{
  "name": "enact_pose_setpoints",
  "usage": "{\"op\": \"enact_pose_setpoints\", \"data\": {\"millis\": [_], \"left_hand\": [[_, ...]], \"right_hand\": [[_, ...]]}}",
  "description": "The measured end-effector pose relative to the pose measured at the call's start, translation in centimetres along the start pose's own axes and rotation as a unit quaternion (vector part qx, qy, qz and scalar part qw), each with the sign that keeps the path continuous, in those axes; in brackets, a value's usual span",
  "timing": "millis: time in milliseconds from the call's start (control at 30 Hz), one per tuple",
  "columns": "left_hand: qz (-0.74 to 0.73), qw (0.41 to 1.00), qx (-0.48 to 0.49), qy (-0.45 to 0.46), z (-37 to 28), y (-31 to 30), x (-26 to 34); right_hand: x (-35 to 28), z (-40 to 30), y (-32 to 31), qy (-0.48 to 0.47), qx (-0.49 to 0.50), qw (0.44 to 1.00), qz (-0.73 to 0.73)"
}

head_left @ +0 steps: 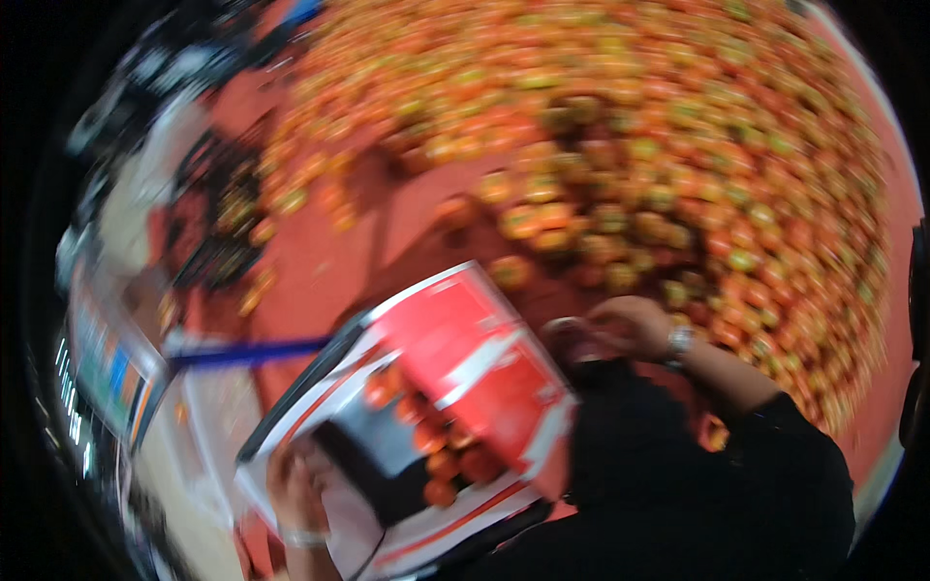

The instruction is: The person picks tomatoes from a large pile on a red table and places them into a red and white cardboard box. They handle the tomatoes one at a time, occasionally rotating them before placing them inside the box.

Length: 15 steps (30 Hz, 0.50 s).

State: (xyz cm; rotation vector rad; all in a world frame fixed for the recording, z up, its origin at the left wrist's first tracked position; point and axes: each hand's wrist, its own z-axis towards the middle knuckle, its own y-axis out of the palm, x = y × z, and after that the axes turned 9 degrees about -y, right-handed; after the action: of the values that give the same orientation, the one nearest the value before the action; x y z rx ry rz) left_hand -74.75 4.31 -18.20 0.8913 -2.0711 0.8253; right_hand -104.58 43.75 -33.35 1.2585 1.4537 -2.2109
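Before me is a tilted red and white carton (pixel 465 363) with several red tomatoes (pixel 436 436) against one side of its dark inside. My left hand (pixel 294 490) is at the carton's near-left rim and appears to grip it; a band circles the wrist. Close to my dark-clothed body, beyond the carton's right side, is my right hand (pixel 628 327) with curled fingers and a metal-looking watch or bracelet (pixel 680 341). A blurred, pale-rimmed shape (pixel 567 327) lies by its fingertips; I cannot tell what it is or whether the hand holds it.
A large heap of red, orange and yellowish tomatoes (pixel 726 145) spreads over a red surface (pixel 327 269). Some lie loose near the carton. At left are a black crate (pixel 218 210) holding tomatoes, a blue bar or strap (pixel 254 354) and a printed panel (pixel 109 363).
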Motion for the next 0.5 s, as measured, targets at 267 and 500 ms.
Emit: {"op": "enact_pose_setpoints", "data": {"millis": [267,500], "left_hand": [[0.254,0.764,-0.315,0.503,-7.7,19.3,-2.0],[0.588,0.611,-0.315,0.427,-7.8,24.4,-2.5]], "right_hand": [[11.9,-12.6,3.3,0.255,-0.111,0.953,-0.119],[14.7,-7.8,3.4,0.276,0.079,0.943,-0.17]]}}
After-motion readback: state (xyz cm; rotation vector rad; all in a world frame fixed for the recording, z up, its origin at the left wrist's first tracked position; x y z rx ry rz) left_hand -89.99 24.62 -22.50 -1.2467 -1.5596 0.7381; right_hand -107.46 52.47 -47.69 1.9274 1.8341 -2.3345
